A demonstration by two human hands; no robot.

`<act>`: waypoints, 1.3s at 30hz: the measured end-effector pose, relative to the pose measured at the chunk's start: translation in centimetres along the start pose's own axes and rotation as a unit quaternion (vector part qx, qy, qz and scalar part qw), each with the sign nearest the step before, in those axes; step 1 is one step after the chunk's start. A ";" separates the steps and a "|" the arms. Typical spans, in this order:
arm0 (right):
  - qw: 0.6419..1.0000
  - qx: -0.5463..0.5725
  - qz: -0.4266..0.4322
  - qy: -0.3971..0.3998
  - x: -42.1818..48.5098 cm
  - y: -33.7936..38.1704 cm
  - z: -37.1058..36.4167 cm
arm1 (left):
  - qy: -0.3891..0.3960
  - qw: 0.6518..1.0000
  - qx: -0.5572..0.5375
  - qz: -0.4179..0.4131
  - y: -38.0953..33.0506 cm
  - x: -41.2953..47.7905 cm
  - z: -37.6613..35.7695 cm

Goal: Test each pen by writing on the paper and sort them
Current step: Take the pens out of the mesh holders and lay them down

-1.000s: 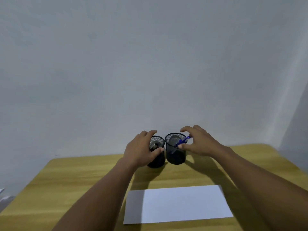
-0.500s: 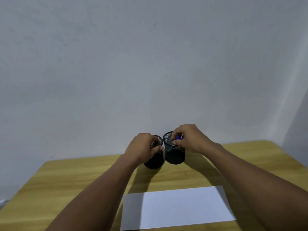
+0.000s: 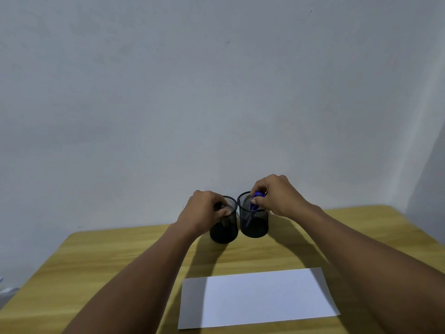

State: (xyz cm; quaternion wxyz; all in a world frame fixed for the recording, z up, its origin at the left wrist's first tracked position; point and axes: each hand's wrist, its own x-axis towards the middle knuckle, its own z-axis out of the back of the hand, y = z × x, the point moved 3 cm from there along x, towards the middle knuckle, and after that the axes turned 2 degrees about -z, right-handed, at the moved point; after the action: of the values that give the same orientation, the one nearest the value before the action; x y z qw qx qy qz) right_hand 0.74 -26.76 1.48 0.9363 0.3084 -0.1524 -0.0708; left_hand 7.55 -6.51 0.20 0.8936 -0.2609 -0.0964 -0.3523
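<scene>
Head view shows both hands at two black mesh cups that stand side by side at the back of the table (image 3: 96,256), close to the wall (image 3: 216,92). The right hand (image 3: 279,196) pinches the top of a blue pen (image 3: 255,201) with thumb and fingers. The pen's low end sits inside the right cup (image 3: 256,225). The left hand (image 3: 204,210) curls its fingers on what looks like a dark pen (image 3: 218,206) at the rim of the left cup (image 3: 225,233).

I think each pen should go straight up, so it does not catch the rim and tip a cup. The wall leaves little room behind. The paper (image 3: 260,297) lies flat near the person, well apart from the cups. Bare table between them gives room to bring a pen down.
</scene>
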 end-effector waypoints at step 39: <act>0.892 0.140 -0.096 0.418 -4.7 16.0 -13.7 | 0.268 0.928 -0.101 0.240 10.6 -13.1 12.5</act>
State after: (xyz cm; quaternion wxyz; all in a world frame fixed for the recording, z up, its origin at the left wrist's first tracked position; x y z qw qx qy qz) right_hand 1.40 -5.30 -0.56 0.8494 0.4502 0.2753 -0.0023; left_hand 5.27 14.28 1.83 0.9129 -0.2616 0.2481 -0.1916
